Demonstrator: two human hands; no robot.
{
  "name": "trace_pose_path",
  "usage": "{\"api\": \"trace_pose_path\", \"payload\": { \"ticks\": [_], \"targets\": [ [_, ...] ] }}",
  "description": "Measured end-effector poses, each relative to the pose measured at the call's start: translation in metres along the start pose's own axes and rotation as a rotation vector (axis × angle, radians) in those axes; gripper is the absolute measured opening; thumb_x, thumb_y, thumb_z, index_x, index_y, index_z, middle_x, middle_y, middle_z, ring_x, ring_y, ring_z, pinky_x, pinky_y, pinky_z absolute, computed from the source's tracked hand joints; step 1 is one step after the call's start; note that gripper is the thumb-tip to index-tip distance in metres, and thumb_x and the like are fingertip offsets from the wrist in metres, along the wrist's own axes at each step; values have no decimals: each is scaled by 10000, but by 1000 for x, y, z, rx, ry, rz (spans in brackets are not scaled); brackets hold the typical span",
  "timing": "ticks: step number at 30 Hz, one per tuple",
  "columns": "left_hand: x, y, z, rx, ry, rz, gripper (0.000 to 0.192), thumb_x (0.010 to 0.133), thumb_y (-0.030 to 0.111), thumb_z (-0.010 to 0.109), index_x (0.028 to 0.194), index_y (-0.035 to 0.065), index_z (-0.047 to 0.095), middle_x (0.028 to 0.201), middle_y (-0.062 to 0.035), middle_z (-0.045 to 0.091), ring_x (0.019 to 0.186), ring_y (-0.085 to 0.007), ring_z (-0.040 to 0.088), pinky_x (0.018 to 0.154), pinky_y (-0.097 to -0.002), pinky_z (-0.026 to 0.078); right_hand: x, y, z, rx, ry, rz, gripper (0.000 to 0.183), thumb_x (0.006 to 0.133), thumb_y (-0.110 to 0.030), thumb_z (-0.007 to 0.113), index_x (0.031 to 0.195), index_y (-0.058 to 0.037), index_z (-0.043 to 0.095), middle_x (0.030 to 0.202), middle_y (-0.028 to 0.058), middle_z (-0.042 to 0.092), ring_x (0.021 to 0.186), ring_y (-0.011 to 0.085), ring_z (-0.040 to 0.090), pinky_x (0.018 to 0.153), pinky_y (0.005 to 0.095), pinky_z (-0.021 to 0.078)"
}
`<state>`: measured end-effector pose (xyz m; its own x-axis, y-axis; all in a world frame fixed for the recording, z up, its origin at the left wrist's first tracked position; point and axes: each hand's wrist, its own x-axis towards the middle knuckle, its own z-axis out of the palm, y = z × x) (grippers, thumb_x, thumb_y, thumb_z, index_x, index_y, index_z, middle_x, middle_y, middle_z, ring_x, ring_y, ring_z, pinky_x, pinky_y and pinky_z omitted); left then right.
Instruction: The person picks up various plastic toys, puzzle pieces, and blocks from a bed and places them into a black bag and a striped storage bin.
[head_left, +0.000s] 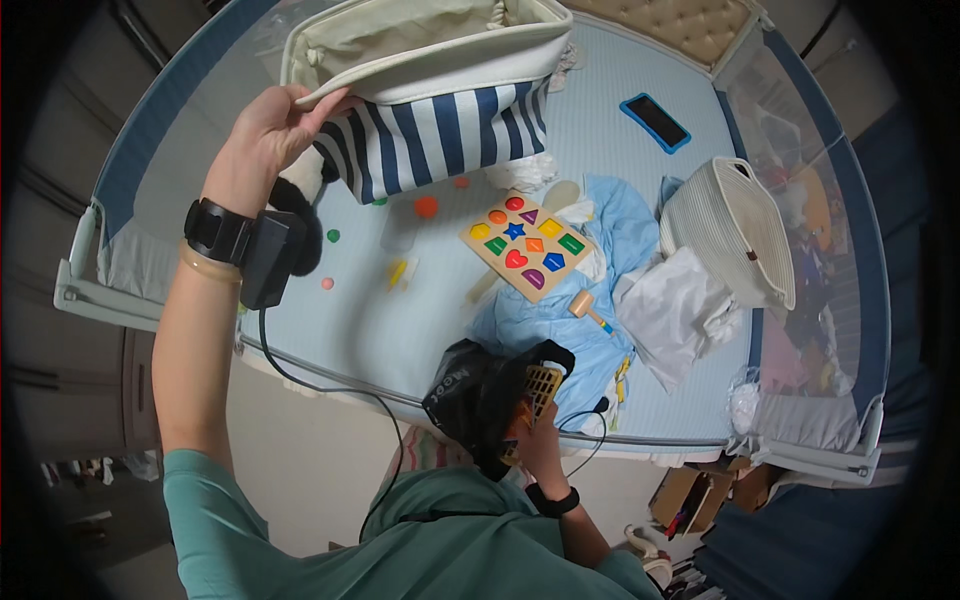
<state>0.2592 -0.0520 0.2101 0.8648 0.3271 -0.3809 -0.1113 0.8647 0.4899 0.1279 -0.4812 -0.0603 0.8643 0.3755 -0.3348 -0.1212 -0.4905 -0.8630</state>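
Observation:
My left hand pinches the white rim of a navy-and-white striped fabric storage basket. The basket is tilted, and its mouth faces up and away. Low in front of my body, my right hand grips a yellow plastic grid piece beside something orange, partly hidden by the fingers. Against it hangs a black bag with white lettering; whether the hand also holds the bag is unclear. A wooden shape puzzle board lies on the bed, with a wooden toy mallet nearby on light blue cloth.
Mesh bed rails enclose the bed. At right, a cream rope basket lies tipped near white cloth. A blue-cased phone or tablet rests farther back. Small balls and a black-and-white plush toy lie at left. A cable crosses the front edge.

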Motion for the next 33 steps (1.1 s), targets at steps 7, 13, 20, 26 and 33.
{"api": "trace_pose_path", "payload": {
  "ticks": [7, 13, 20, 26, 33],
  "targets": [
    [2, -2, 8, 62, 78, 86, 345, 859, -44, 229, 1118, -271, 219, 1112, -363, 371, 1005, -493, 491, 815, -409, 537, 15, 14, 11, -265, -68, 142, 457, 867, -205, 511, 1200, 33, 309, 919, 282, 577, 783, 410, 582, 592, 445, 462],
    [6, 27, 1, 22, 21, -18, 339, 858, -47, 236, 1103, -281, 225, 1118, -382, 356, 1003, -500, 485, 824, -414, 532, 69, -73, -45, -344, 182, -298, 183, 828, -125, 563, 963, -3, 548, 868, 160, 565, 785, 320, 565, 669, 371, 455],
    [15, 41, -9, 41, 43, 114, 291, 859, -33, 259, 1024, -272, 273, 1059, -365, 424, 951, -456, 541, 788, -395, 551, 244, -75, 38, -20, -711, -83, 288, 833, -213, 569, 1060, -41, 526, 970, 135, 591, 821, 254, 592, 727, 324, 472],
    [40, 50, -37, -27, 27, 65, 180, 854, -29, 264, 894, -195, 323, 1037, -349, 432, 951, -474, 535, 793, -436, 537, 411, -29, 165, -662, -421, -366, 578, 731, -315, 652, 1214, -84, 434, 1202, 152, 485, 1092, 340, 473, 930, 399, 383],
    [82, 56, -68, 18, 52, 127, 392, 829, -21, 294, 1089, -289, 176, 1110, -445, 359, 1000, -500, 493, 823, -419, 524, 479, -62, 264, -838, -320, -296, 851, 643, -458, 711, 1351, -280, 275, 1448, 143, 131, 1317, 411, 98, 931, 678, 210]
  ]
}}
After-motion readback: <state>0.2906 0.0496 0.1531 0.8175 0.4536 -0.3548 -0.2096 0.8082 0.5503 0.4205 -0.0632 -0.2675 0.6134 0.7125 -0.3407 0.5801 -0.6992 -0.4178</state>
